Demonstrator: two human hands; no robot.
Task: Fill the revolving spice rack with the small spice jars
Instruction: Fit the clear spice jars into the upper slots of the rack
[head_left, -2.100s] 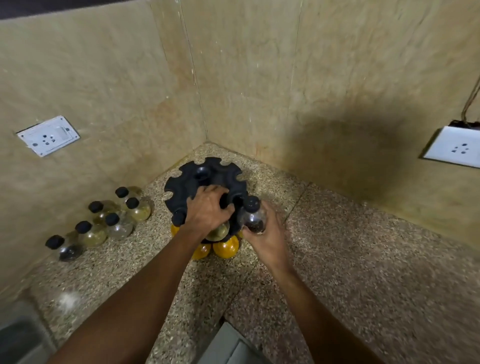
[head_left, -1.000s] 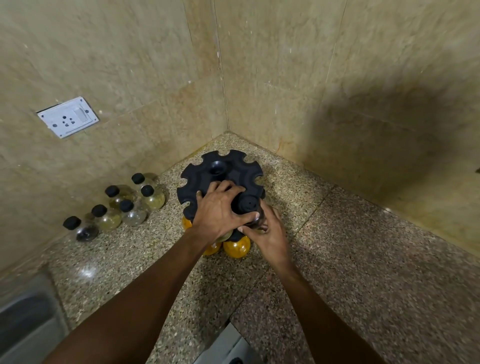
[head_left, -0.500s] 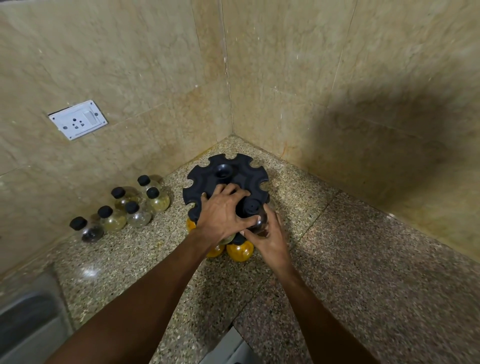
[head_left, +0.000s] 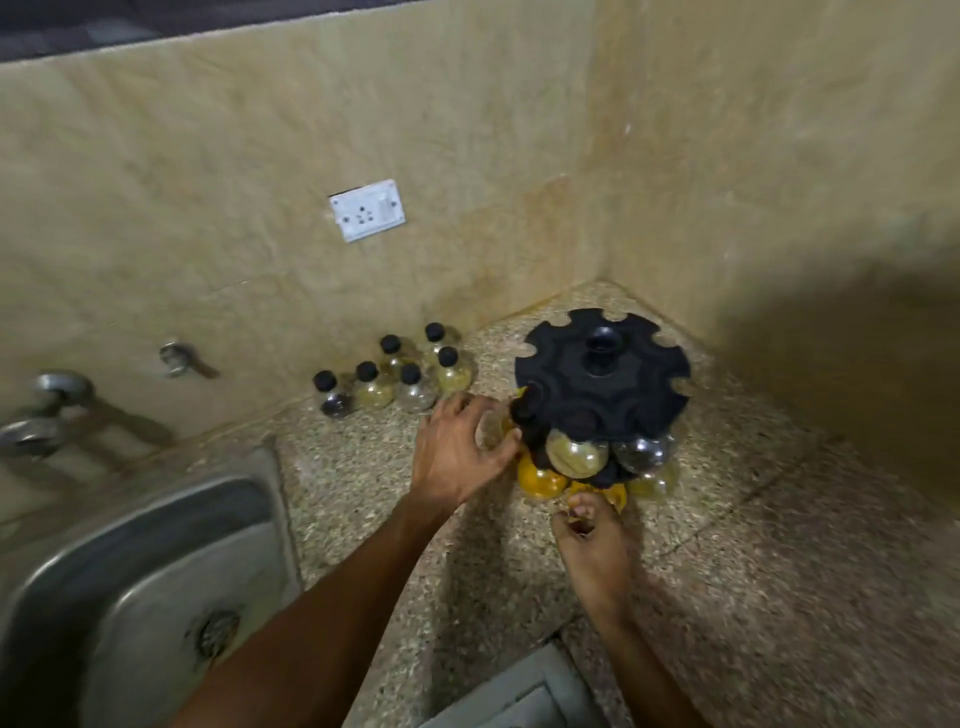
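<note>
Head view: six loose jars (head_left: 395, 376), one rack (head_left: 602, 374)

The black spice rack (head_left: 602, 374), a notched disc, is set in the far right corner, with round jars (yellow, tan and dark contents) hung at its near edge (head_left: 575, 453). Six loose black-capped jars (head_left: 410, 374) are clustered upright to its left, against the wall.

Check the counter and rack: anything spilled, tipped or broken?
Nothing stands out. The six loose spice jars stand upright by the wall, the black spice rack sits level, and the speckled counter shows no spill. The frame is blurred, so small cracks would not show.
</note>
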